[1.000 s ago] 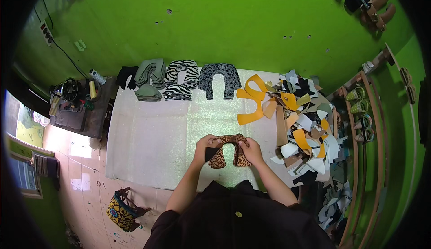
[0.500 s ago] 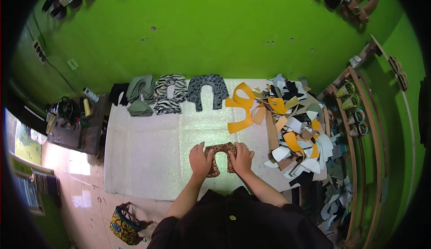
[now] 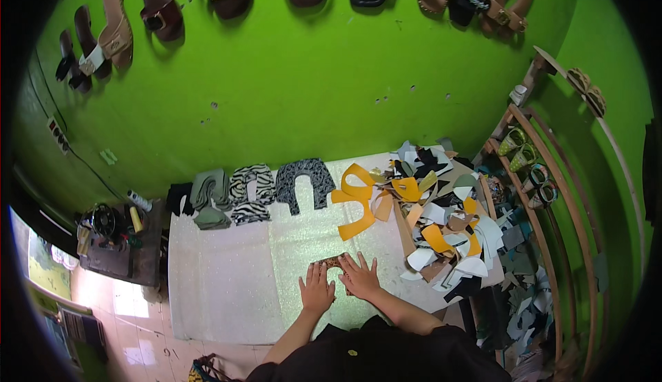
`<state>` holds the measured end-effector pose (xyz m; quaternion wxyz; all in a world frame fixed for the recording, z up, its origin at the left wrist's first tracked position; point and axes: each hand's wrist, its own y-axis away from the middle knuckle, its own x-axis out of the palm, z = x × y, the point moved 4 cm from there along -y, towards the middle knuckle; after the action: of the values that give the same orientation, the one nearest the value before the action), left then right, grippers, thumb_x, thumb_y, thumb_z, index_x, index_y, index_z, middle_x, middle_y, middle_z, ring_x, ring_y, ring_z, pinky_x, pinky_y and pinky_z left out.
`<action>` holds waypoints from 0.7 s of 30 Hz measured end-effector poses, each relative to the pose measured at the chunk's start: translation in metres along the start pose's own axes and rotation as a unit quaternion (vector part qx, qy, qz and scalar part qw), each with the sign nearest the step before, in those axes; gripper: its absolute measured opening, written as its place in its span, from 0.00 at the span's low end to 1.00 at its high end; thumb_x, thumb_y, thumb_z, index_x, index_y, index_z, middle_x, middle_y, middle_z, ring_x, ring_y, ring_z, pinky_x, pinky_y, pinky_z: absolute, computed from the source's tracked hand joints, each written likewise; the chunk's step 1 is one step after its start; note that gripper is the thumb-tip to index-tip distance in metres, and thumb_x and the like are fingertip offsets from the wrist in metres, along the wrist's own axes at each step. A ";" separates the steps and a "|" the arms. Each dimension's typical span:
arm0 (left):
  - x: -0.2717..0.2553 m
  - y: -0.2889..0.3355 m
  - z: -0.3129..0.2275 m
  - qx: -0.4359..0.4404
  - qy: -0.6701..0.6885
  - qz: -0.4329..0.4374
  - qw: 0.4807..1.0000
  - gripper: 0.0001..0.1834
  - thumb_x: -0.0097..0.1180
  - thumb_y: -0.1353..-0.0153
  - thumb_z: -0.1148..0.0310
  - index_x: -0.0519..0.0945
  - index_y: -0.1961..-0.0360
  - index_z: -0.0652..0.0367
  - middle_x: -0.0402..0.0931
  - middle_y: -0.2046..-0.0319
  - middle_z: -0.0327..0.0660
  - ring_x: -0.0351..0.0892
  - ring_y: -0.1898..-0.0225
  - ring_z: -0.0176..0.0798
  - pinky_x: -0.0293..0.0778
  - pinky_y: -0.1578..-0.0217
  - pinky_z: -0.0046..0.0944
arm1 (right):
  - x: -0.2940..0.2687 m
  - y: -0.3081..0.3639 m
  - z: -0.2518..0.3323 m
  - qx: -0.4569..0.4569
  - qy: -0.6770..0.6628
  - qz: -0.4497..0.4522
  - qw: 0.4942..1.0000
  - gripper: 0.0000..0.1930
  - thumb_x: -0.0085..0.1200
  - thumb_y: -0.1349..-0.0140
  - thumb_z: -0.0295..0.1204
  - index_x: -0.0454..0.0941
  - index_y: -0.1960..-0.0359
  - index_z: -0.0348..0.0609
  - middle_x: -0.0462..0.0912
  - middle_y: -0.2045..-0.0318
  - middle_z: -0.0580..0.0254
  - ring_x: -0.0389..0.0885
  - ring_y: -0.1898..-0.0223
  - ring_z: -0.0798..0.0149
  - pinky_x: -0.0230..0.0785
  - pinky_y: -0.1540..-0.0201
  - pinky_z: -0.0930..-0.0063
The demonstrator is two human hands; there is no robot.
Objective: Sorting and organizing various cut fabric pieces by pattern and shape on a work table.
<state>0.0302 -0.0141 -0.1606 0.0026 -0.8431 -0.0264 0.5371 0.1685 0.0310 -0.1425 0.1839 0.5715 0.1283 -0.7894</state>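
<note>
A U-shaped, leopard-print cut-out (image 3: pixel 334 262), brown and black, lies on the white table (image 3: pixel 227 292) close in front of me. My left hand (image 3: pixel 318 291) rests flat on its left side with the fingers stretched out. On its right side my right hand (image 3: pixel 360 277) is also spread open, palm down. Both hands cover much of the piece, so only its curved top and a bit of the inner edges show. Beyond it sits a grey-and-black patterned U-shaped piece (image 3: pixel 286 189).
Zebra-print pieces (image 3: pixel 249 214) and folded grey-green ones (image 3: pixel 210 192) line the table's back left. Yellow cut-outs (image 3: pixel 355 229) and a heap of mixed scraps (image 3: pixel 448 216) cover the right. A sewing machine (image 3: pixel 103 222) stands left; a wooden rack (image 3: pixel 545 196) leans at the right.
My hands have gone from gripping the sides of the leopard-print piece to lying spread flat on it. The view has tilted up, showing more sandals on the wall.
</note>
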 end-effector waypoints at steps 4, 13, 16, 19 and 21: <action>-0.028 -0.008 -0.006 -0.043 0.060 -0.031 0.997 0.24 0.49 0.44 0.59 0.69 0.46 0.56 0.64 0.44 0.46 0.56 0.38 0.47 0.39 0.44 0.74 | -0.067 -0.009 0.012 -0.142 -0.147 -0.168 0.964 0.14 0.53 0.47 0.30 0.77 0.57 0.46 0.76 0.55 0.59 0.67 0.47 0.50 0.58 0.45 0.57; -0.058 -0.054 -0.046 -0.003 0.113 -0.217 0.970 0.13 0.53 0.50 0.67 0.76 0.61 0.52 0.70 0.58 0.40 0.67 0.50 0.41 0.41 0.46 0.61 | -0.232 -0.132 -0.169 0.017 -0.003 -0.439 0.898 0.04 0.53 0.55 0.28 0.78 0.76 0.44 0.78 0.70 0.61 0.72 0.60 0.55 0.62 0.57 0.60; -0.060 -0.062 -0.052 0.006 0.126 -0.234 0.964 0.09 0.53 0.51 0.69 0.77 0.66 0.51 0.72 0.64 0.37 0.68 0.54 0.40 0.42 0.46 0.56 | -0.202 -0.168 -0.276 0.218 -0.001 -0.309 0.926 0.06 0.53 0.52 0.32 0.84 0.76 0.58 0.76 0.52 0.65 0.61 0.42 0.50 0.48 0.44 0.46; -0.064 -0.056 -0.051 -0.017 0.133 -0.252 0.958 0.08 0.53 0.51 0.69 0.77 0.68 0.51 0.72 0.65 0.37 0.69 0.54 0.40 0.42 0.47 0.55 | -0.177 -0.184 -0.320 0.325 -0.018 -0.173 0.930 0.09 0.51 0.50 0.35 0.85 0.71 0.62 0.72 0.46 0.64 0.55 0.37 0.49 0.38 0.40 0.37; -0.060 -0.053 -0.046 -0.024 0.122 -0.264 0.956 0.06 0.53 0.51 0.69 0.77 0.69 0.51 0.72 0.65 0.37 0.69 0.56 0.39 0.43 0.48 0.55 | -0.162 -0.193 -0.342 0.345 -0.046 -0.136 0.927 0.09 0.50 0.49 0.35 0.85 0.71 0.59 0.75 0.48 0.64 0.60 0.39 0.52 0.35 0.40 0.35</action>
<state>0.0448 0.0372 -0.0850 0.1277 -0.8648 -0.2606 0.4097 0.4218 0.3691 -0.0976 -0.1285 0.5397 -0.0844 -0.8277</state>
